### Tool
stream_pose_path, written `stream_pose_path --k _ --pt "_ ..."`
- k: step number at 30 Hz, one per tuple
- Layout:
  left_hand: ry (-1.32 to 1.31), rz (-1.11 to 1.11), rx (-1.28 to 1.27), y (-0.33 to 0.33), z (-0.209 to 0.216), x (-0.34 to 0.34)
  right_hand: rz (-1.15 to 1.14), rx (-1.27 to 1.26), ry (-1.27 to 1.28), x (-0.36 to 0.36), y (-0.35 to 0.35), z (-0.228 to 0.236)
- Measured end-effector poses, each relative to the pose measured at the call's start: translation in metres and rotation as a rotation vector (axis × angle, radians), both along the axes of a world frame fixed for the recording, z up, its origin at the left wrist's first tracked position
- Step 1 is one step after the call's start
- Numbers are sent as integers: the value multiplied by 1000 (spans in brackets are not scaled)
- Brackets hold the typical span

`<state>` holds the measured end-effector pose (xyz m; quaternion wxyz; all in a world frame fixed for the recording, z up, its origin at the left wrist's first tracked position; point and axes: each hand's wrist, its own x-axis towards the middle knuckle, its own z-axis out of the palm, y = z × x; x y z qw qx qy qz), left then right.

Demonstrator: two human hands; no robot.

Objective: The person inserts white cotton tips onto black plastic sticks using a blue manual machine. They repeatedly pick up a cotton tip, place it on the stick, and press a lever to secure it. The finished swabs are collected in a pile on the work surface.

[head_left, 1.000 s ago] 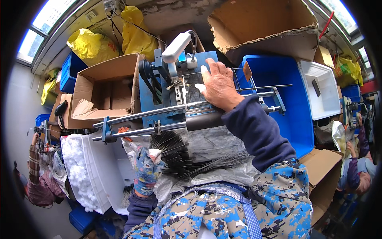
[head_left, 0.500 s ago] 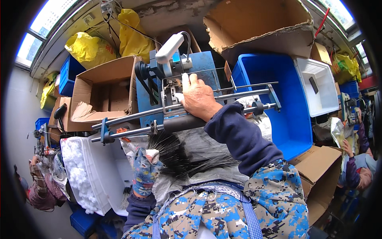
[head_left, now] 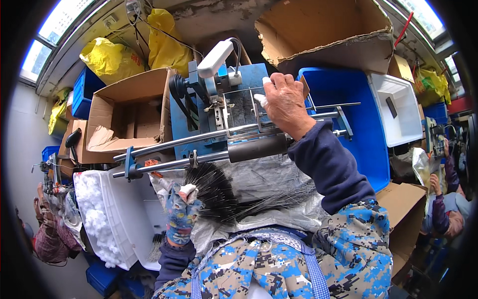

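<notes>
The dark sleeve [head_left: 256, 149] on the metal rails [head_left: 172, 145] lay along the blue plate's [head_left: 257, 74] front edge, its long axis left to right, nearer the right hand [head_left: 288, 104], which bent over the plate's right edge, its grip unclear. The gloved left hand [head_left: 181, 213], farther off, curled beside dark bristles [head_left: 213, 193]; whether it grasped any, I couldn't tell.

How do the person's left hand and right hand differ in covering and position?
Covering: the left hand wears a blue patterned glove; the right hand has bare skin, with white coverings on the thumb and a finger.
Position: the left hand is low, beside the dark bristles; the right hand is higher, over the right side of the blue machine.
Shared: both emerge from navy sleeves.
</notes>
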<state>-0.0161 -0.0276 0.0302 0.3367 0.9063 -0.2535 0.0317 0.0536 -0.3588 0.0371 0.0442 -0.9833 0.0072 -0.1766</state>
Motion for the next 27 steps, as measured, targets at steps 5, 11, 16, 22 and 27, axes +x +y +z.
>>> stream_pose_path --k 5,11,16,22,27 --pt "-177 -65 -15 -26 16 7 30 -158 200 18 -18 -12" --pt "171 365 -558 31 -6 -7 317 117 364 -72 -4 55" --pt "279 51 -305 -35 20 -5 538 943 -30 -102 80 26" --pt "42 -186 -236 -36 12 -9 547 1927 35 -87 81 57" --pt "37 50 239 15 -48 17 353 968 -83 -29 23 59"
